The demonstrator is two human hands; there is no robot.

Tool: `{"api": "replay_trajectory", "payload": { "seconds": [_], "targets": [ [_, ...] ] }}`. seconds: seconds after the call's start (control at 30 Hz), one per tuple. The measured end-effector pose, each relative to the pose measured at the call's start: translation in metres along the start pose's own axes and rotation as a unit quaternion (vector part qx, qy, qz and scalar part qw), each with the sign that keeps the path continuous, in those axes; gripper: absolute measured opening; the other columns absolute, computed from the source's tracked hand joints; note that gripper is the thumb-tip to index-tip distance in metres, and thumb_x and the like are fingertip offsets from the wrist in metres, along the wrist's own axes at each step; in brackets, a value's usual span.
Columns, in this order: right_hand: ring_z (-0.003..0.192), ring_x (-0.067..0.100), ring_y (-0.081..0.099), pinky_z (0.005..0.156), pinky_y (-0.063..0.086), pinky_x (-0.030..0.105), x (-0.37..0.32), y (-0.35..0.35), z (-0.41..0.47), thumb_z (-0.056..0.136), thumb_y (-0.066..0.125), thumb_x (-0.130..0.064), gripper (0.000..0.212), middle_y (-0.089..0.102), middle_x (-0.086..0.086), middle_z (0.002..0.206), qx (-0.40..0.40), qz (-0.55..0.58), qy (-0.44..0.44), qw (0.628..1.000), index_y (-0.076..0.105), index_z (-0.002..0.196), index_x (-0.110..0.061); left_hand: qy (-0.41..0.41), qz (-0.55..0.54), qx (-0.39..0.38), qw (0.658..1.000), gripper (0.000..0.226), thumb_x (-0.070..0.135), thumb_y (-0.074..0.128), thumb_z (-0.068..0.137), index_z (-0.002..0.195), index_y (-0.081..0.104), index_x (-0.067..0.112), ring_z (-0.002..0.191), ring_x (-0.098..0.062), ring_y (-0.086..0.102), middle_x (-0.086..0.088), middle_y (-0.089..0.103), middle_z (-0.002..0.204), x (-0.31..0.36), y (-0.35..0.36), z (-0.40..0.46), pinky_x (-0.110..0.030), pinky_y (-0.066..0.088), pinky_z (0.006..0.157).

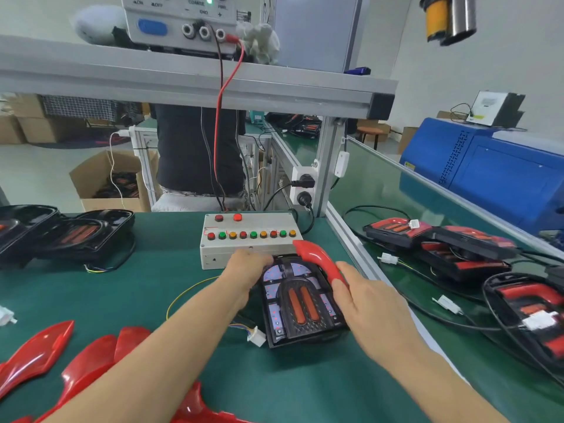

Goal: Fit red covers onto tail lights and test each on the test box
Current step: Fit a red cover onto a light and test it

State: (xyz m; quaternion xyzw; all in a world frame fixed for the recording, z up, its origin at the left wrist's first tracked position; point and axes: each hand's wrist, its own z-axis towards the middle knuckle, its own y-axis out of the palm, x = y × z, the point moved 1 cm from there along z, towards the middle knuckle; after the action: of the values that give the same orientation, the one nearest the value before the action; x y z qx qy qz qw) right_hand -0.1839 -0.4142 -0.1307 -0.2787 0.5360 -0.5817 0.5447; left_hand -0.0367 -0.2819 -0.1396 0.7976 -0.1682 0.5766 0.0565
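A black tail light (300, 303) with two orange strips lies on the green mat in front of the grey test box (248, 239). My left hand (244, 271) grips the light's far left corner. My right hand (364, 300) holds a curved red cover (319, 257), tilted above the light's right edge. The light's white plug (257, 336) lies loose on the mat, apart from the box. Several loose red covers (42, 349) lie at the front left.
Bare black tail lights (76, 233) are stacked at the far left. Tail lights with red covers fitted (442, 242) and their cables lie on the right bench. A power supply (183, 22) sits on the overhead shelf, its red lead dropping to the box. A person stands behind the bench.
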Motion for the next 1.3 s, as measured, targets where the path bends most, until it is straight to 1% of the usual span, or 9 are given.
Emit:
{"api": "replay_trajectory", "payload": {
  "seconds": [0.17, 0.27, 0.47, 0.6, 0.7, 1.03, 1.1, 1.17, 1.3],
  "targets": [
    [0.069, 0.024, 0.053, 0.060, 0.035, 0.037, 0.005, 0.011, -0.002, 0.103, 0.020, -0.042, 0.033, 0.059, -0.004, 0.075, -0.021, -0.050, -0.014, 0.998, 0.042, 0.122, -0.025, -0.046, 0.045, -0.031, 0.997, 0.023, -0.017, 0.051, 0.080, 0.068, 0.047, 0.002, 0.027, -0.012, 0.047, -0.008, 0.048, 0.053, 0.001, -0.002, 0.002, -0.015, 0.037, 0.032],
    [0.066, 0.023, 0.051, 0.058, 0.031, 0.037, 0.007, 0.018, -0.005, 0.102, 0.021, -0.042, 0.029, 0.053, -0.005, 0.071, -0.017, -0.068, -0.013, 0.997, 0.043, 0.110, -0.026, -0.045, 0.056, -0.018, 0.997, 0.027, -0.019, 0.048, 0.075, 0.060, 0.043, 0.003, 0.042, -0.018, 0.045, -0.006, 0.045, 0.050, 0.001, -0.003, 0.008, -0.015, 0.037, 0.035],
    [0.069, 0.015, 0.054, 0.059, 0.036, 0.033, 0.014, 0.024, -0.013, 0.101, 0.025, -0.045, 0.033, 0.061, -0.010, 0.081, 0.008, 0.001, -0.050, 0.999, 0.042, 0.128, -0.034, -0.049, 0.003, -0.029, 0.998, 0.022, -0.013, 0.045, 0.070, 0.058, 0.045, 0.005, 0.059, -0.026, 0.046, -0.010, 0.049, 0.063, -0.003, -0.001, 0.009, -0.025, 0.038, 0.054],
    [0.089, 0.013, 0.062, 0.076, 0.048, 0.032, 0.017, 0.020, -0.013, 0.100, 0.037, -0.045, 0.041, 0.068, -0.010, 0.102, 0.001, 0.074, -0.061, 0.995, 0.041, 0.140, -0.036, -0.076, -0.118, -0.103, 0.985, 0.019, 0.020, 0.065, 0.083, 0.067, 0.064, 0.011, 0.050, -0.021, 0.064, -0.006, 0.069, 0.063, 0.000, 0.002, 0.008, -0.023, 0.050, 0.049],
    [0.093, 0.015, 0.062, 0.080, 0.048, 0.033, 0.014, 0.017, -0.010, 0.100, 0.040, -0.044, 0.044, 0.069, -0.007, 0.107, -0.003, 0.085, -0.073, 0.994, 0.040, 0.143, -0.035, -0.056, -0.120, -0.125, 0.983, 0.033, 0.041, 0.072, 0.080, 0.095, 0.068, 0.011, 0.056, -0.016, 0.070, -0.006, 0.075, 0.074, 0.005, 0.004, 0.008, -0.021, 0.051, 0.046],
    [0.093, 0.009, 0.055, 0.081, 0.046, 0.030, 0.014, 0.018, -0.012, 0.094, 0.042, -0.056, 0.048, 0.054, -0.012, 0.102, -0.001, 0.071, -0.053, 0.996, 0.046, 0.138, -0.038, -0.038, -0.110, -0.104, 0.988, 0.035, 0.026, 0.082, 0.069, 0.093, 0.068, 0.005, 0.052, -0.024, 0.068, -0.013, 0.073, 0.071, 0.000, -0.002, 0.010, -0.027, 0.052, 0.044],
    [0.104, 0.002, 0.053, 0.094, 0.046, 0.031, 0.017, 0.021, -0.012, 0.090, 0.056, -0.050, 0.051, 0.050, -0.016, 0.116, -0.049, 0.232, 0.017, 0.971, 0.045, 0.139, -0.037, -0.034, -0.111, -0.117, 0.986, 0.034, 0.025, 0.082, 0.069, 0.092, 0.068, 0.006, 0.055, -0.025, 0.069, -0.015, 0.073, 0.075, 0.001, -0.003, 0.010, -0.029, 0.053, 0.046],
    [0.110, 0.005, 0.060, 0.100, 0.048, 0.032, 0.016, 0.024, -0.012, 0.090, 0.064, -0.038, 0.053, 0.058, -0.012, 0.127, -0.144, 0.431, 0.115, 0.883, 0.045, 0.139, -0.030, -0.033, -0.111, -0.132, 0.985, 0.033, 0.024, 0.082, 0.068, 0.092, 0.069, 0.006, 0.058, -0.026, 0.070, -0.016, 0.074, 0.079, 0.002, -0.004, 0.008, -0.030, 0.055, 0.049],
    [0.099, 0.018, 0.071, 0.085, 0.057, 0.027, 0.018, 0.023, -0.010, 0.092, 0.064, -0.017, 0.023, 0.075, 0.002, 0.106, -0.215, 0.547, 0.146, 0.796, 0.067, 0.114, -0.014, -0.031, -0.100, -0.152, 0.983, 0.043, 0.028, 0.084, 0.056, 0.090, 0.070, 0.006, 0.062, -0.026, 0.070, -0.017, 0.074, 0.083, 0.005, -0.004, 0.004, -0.032, 0.057, 0.058]
  ]
}}
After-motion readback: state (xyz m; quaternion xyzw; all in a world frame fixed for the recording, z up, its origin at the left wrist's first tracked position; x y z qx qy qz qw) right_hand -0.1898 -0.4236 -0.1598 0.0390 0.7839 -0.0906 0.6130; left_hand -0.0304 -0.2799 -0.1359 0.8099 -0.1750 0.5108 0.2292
